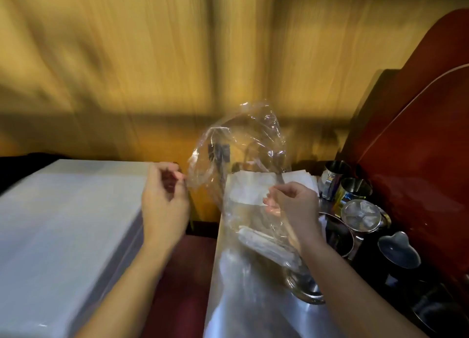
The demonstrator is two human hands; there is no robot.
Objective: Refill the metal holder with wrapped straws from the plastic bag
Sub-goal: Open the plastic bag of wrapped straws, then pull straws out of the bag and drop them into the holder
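A clear plastic bag [238, 147] is held up over a shiny steel counter [241, 299], its mouth spread between both hands. My left hand [163, 198] pinches the bag's left edge. My right hand [294, 205] grips the right edge. A bundle of white wrapped straws [264, 244] lies low inside the bag, slanting down to the right. Below it sits a round metal holder [304, 287], partly hidden by my right forearm and the plastic. The whole frame is motion-blurred.
A white box-like surface [63, 223] fills the left. White paper sheets [253, 185] lie at the counter's back. Steel cups [337, 178], a lidded glass jar [361, 214] and a dark pitcher [398, 249] crowd the right, beside a red panel [418, 147]. A yellow wooden wall stands behind.
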